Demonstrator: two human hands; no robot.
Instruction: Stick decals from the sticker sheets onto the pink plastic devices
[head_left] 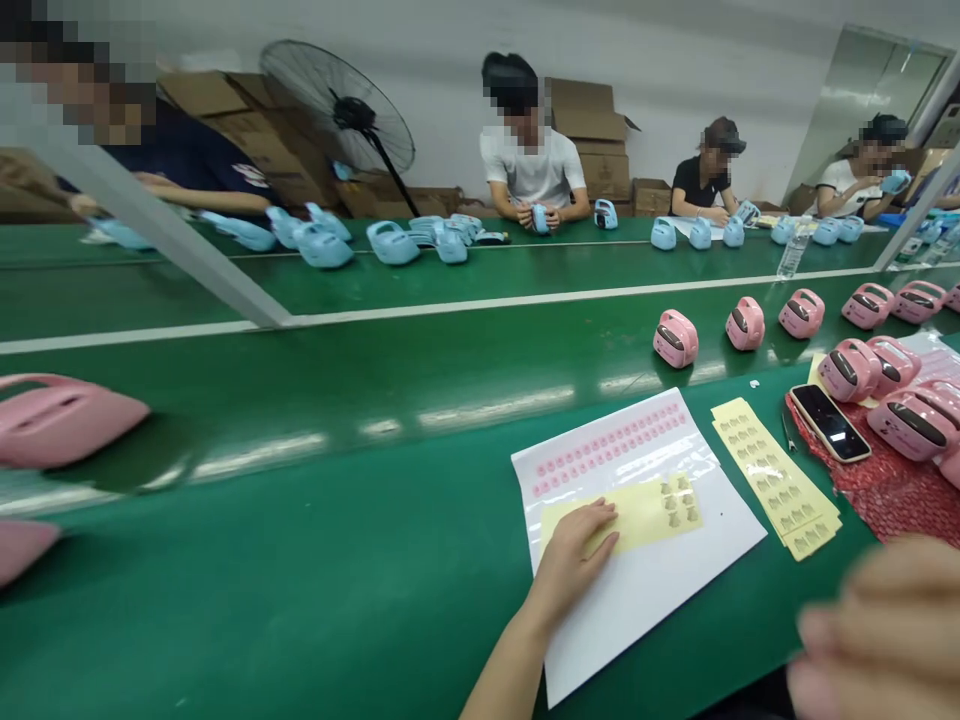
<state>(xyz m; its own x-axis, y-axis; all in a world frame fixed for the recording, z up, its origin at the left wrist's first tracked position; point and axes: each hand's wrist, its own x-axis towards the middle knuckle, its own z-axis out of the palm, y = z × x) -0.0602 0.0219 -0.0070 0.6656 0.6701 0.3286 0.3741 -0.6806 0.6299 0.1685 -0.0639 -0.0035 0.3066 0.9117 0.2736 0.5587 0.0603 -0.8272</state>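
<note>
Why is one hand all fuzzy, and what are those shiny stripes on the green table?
In the head view, the right hand is smeared, perhaps by motion blur or closeness to the lens, while the left hand looks fairly sharp; in that same head view, the shiny stripes on the green table look like reflected light.

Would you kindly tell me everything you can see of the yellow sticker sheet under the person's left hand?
The yellow sticker sheet is a pale, long strip that looks like paper. Small grey stickers cluster near its right end; the visible stretch between them and the left hand is plain yellow. It lies flat, at a slant, over a larger white sheet, just below two rows of small pink stickers in the view. The left hand rests on its left part, hiding some of it.
</note>
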